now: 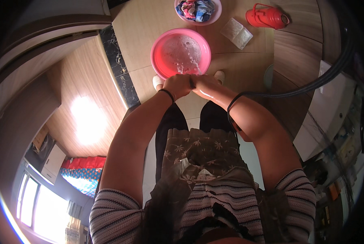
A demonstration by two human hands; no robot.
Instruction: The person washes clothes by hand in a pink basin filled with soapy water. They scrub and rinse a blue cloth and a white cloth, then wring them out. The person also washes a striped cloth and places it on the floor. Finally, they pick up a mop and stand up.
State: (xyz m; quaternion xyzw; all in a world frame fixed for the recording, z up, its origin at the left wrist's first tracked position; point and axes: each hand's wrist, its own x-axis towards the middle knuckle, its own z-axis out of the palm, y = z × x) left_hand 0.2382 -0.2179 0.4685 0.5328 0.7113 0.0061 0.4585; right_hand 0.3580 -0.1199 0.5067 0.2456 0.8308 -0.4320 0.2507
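My left hand [178, 86] and my right hand [204, 83] meet over the near rim of a pink plastic basin [155, 62]. Both fists are closed on a dark wet cloth [192, 83]; only a small piece of it shows between them. Streams of water [194, 62] run from the hands into the basin. Foamy, cloudy water [180, 48] covers the basin's bottom. A dark band circles my left wrist, and my right forearm looks wet.
Behind the basin stands a pink tub [219, 12] of crumpled clothes [200, 10]. A translucent plastic packet [237, 33] and a red thermos flask [265, 17] lie to the right. A dark cable [291, 91] crosses by my right forearm. My slippered feet flank the basin.
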